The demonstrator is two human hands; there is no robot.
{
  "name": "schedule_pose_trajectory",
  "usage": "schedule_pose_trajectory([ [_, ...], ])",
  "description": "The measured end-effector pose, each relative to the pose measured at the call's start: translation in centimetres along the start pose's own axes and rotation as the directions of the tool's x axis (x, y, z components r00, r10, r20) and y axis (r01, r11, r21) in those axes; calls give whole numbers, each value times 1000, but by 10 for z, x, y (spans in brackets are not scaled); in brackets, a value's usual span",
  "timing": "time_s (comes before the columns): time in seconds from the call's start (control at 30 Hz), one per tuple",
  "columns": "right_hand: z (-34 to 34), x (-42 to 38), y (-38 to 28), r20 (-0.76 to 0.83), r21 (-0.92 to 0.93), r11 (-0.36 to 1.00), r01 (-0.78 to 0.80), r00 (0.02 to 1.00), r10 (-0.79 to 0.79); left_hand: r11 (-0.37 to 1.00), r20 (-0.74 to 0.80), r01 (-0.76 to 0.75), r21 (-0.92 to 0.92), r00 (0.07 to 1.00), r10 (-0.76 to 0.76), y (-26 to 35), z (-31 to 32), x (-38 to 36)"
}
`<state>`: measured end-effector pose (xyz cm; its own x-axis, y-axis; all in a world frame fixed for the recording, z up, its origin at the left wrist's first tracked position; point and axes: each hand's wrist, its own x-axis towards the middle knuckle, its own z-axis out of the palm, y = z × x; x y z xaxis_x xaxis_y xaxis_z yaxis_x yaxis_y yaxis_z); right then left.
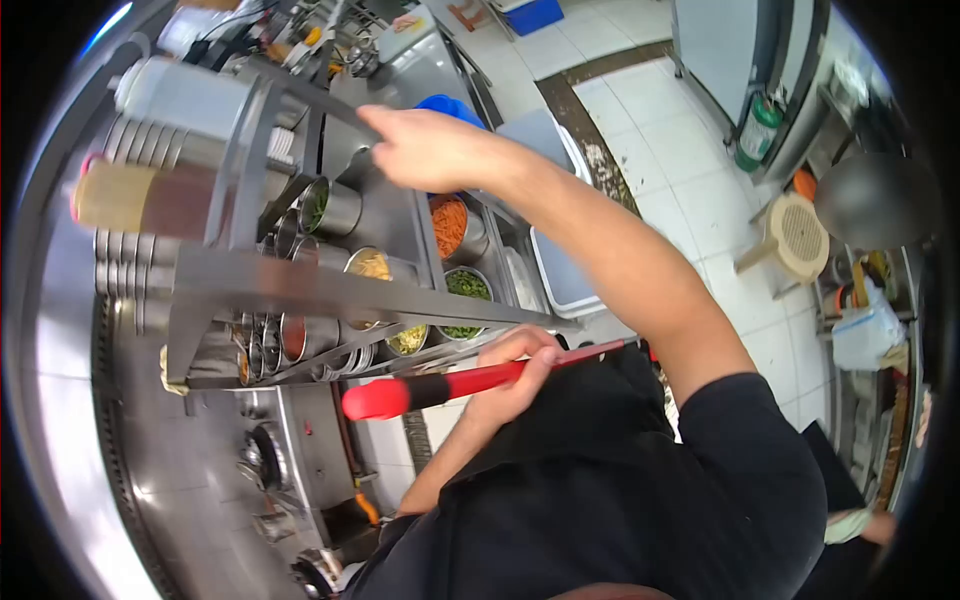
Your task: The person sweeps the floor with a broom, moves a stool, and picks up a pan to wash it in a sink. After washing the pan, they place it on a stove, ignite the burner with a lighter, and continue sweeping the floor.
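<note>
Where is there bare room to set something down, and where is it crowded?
Open floor tiles lie between the dark strip and beige stool. Some bare steel shows between the herb container and carrot container. Stacked metal containers crowd the rack.

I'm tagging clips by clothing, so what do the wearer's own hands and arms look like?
Both the right hand and the left hand are bare, with no gloves. The right arm has a short, plain black sleeve, with forearm and wrist uncovered. The left forearm is bare too; its sleeve edge is unclear.
</note>
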<state>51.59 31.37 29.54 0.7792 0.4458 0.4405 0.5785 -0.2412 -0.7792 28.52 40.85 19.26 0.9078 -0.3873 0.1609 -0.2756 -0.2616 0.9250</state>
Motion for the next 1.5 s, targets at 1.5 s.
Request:
schedule_pose_trajectory([
  [1.5,88,-481,291,-519,-43,170,-985,167,838,545,-102,-292,-786,931,351,96,0,170],
])
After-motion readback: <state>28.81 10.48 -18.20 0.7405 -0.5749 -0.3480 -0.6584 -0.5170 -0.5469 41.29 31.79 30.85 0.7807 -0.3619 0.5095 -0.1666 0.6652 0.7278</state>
